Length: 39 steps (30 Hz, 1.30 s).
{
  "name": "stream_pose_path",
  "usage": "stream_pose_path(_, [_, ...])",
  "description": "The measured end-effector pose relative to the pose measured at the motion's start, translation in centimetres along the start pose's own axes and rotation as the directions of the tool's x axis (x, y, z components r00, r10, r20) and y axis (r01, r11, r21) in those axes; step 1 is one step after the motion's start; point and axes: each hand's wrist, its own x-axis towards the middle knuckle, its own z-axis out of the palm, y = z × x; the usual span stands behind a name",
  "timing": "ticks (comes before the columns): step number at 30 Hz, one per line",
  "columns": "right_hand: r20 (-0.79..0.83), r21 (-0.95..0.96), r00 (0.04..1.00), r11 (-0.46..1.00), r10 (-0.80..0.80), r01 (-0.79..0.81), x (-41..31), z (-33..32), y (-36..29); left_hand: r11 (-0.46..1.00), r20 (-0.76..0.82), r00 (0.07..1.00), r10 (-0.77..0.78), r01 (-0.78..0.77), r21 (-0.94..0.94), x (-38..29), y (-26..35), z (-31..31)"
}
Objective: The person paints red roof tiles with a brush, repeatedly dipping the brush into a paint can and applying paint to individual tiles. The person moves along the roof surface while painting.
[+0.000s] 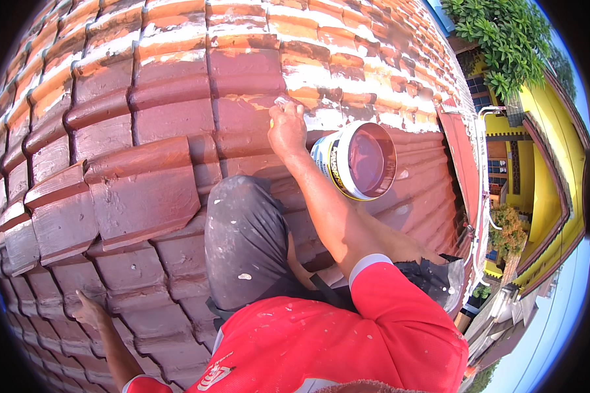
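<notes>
My right hand [289,128] is closed around a small paintbrush, mostly hidden by my fingers; a bit of its yellow handle [271,123] shows. It is over the roof tiles, where fresh maroon paint [246,73] meets bare orange and white-patched tile [305,71]. Close beside my right forearm, a white Aquaproof bucket [330,159] stands tilted on the roof, with maroon paint [366,159] inside. At lower left my left hand [89,312] rests on brown-painted tiles [132,267] with its fingers apart and nothing in it.
Several loose, painted tiles [142,191] lie raised on the roof left of my knee [243,231]. Toward the right, the roof ends at a red edge board [459,162] with white pipes [484,196]. Beyond are a yellow house [550,196] and a leafy tree [506,39].
</notes>
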Motion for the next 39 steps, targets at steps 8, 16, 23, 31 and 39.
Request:
stream_pose_path(8, [-0.033, 0.126, 0.990, 0.982, -0.136, 0.139, 0.7, -1.1, -2.1, 1.000, -0.017, 1.000, -0.010, 0.010, 0.022, 0.1, 0.0, 0.1])
stream_pose_path(16, [0.174, 0.079, 0.967, 0.982, -0.186, 0.174, 7.1, 0.3, -4.8, 0.999, -0.081, 0.997, 0.012, -0.008, 0.045, 1.2, -1.9, 2.1])
stream_pose_path(23, [0.400, 0.793, 0.898, 0.421, 0.184, -0.440, 10.1, -4.3, -5.1, 0.999, -0.143, 0.990, 0.011, -0.003, 0.052, 0.9, -2.4, 3.0])
stream_pose_path(31, [0.281, 0.952, 0.949, 0.079, 0.145, -0.295, 2.9, 3.4, -1.0, 0.968, -0.057, 0.991, 0.123, -0.107, 0.227, 2.1, -4.6, 4.8])
stream_pose_path(39, [0.158, 0.973, 0.940, 0.112, 0.301, -0.200, 1.0, 3.0, -0.4, 0.778, 0.099, 0.962, 0.253, -0.264, 0.570, 2.2, -5.1, 4.8])
